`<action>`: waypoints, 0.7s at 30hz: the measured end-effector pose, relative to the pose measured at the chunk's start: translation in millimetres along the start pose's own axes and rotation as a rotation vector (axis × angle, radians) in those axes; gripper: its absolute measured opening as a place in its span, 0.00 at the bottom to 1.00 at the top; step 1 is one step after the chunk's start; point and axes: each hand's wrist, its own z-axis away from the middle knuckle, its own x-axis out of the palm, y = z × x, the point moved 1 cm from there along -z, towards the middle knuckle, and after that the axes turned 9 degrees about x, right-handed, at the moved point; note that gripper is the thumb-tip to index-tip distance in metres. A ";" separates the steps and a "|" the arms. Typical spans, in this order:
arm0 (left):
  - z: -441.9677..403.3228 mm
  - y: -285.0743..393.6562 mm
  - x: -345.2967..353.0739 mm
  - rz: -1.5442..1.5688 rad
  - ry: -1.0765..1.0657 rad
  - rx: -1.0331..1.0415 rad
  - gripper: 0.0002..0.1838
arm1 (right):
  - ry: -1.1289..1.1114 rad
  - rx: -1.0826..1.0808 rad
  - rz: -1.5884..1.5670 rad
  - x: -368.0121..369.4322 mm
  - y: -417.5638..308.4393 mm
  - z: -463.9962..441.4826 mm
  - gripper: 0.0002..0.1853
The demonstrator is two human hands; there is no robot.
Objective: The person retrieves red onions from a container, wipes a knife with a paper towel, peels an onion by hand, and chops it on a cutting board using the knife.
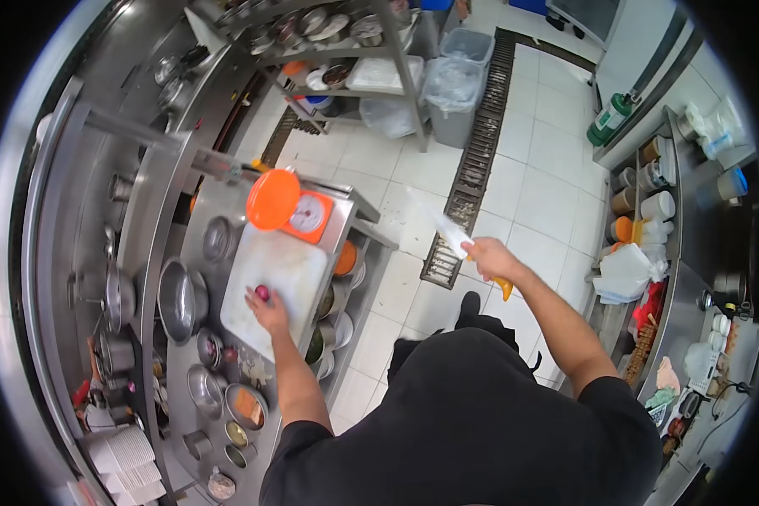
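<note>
The left hand is over the white cutting board on the metal bench, its fingertips at a small purple onion; whether it grips the onion cannot be told. The onion lies on the board, right of the large metal bowl. The right hand is closed around the yellow handle of a knife, held well apart from the board, to the right of the bench, with its pale blade pointing far and left. At the far end of the board is an orange scale with a round orange pan. More metal bowls sit on the near part of the bench.
</note>
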 end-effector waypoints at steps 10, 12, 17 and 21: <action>58.0 147.0 -6.3 -0.203 0.184 -0.332 0.41 | 0.234 -0.017 -0.236 -227.1 -52.4 -101.2 0.27; 81.1 226.6 24.4 -0.193 0.085 -0.363 0.37 | 0.250 0.004 -0.251 -264.6 -69.6 -127.2 0.26; 78.9 372.6 182.5 0.019 -0.356 -0.174 0.44 | 0.172 0.046 -0.329 -347.5 -77.8 -233.0 0.24; -65.4 484.6 319.1 0.465 -0.522 -0.033 0.39 | 0.211 0.128 -0.331 -424.9 -112.3 -283.2 0.25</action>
